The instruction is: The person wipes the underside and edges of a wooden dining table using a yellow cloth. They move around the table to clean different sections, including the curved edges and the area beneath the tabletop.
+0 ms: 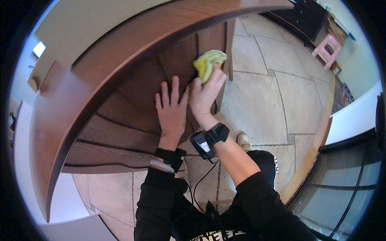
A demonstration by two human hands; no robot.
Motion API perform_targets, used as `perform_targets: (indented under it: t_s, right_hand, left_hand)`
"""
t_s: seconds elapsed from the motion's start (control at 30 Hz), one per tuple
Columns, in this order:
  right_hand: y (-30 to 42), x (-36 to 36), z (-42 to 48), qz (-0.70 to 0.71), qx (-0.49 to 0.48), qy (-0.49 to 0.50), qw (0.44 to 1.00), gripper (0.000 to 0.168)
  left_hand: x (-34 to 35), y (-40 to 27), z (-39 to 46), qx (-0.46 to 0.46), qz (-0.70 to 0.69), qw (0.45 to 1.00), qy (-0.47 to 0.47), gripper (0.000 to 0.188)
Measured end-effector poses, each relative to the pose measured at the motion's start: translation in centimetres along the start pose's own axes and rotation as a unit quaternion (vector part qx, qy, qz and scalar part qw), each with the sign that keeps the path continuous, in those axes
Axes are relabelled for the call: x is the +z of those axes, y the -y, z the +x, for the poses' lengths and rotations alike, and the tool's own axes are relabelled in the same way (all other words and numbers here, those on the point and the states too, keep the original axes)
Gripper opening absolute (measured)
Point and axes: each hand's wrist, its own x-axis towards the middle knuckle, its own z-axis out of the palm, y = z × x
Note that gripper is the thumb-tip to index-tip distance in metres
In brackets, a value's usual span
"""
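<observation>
My right hand (208, 92) grips a crumpled yellow-green cloth (206, 63) against the front of a dark brown wooden piece of furniture (138, 93), close to its right edge. Beside it, my left hand (172, 116) is spread with fingers apart, holding nothing. Its palm faces the same grooved wooden panel and appears to rest on it. Above both hands, the thick wooden top (120, 57) bows across the view and overhangs the panel. Part of the panel is hidden behind my hands and the cloth.
Black devices (203, 146) are strapped to both wrists, with a thin cable (208, 173) hanging below. Grey-beige floor tiles (256, 102) surround my feet. A pink plastic stool (328, 49) and a dark cabinet (298, 19) stand upper right. A black-framed glass panel (340, 183) is at lower right.
</observation>
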Motion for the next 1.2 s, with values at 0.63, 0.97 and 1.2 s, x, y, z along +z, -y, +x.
perform_targets:
  t_s: [0.63, 0.97, 1.2]
  right_hand:
    - [-11.1, 0.8, -10.9, 0.002, 0.166, 0.061, 0.984, 0.058]
    - [-33.4, 3.2, -21.4, 0.024, 0.406, 0.095, 0.909, 0.051]
    - [-23.5, 2.4, -15.1, -0.065, 0.298, 0.061, 0.951, 0.062]
  left_hand:
    - [4.5, -0.6, 0.6, -0.007, 0.178, 0.981, -0.078, 0.066]
    - [6.0, -2.4, 4.0, 0.055, 0.174, 0.964, -0.193, 0.041]
    - [6.2, -1.1, 2.3, 0.064, 0.190, 0.963, -0.178, 0.023]
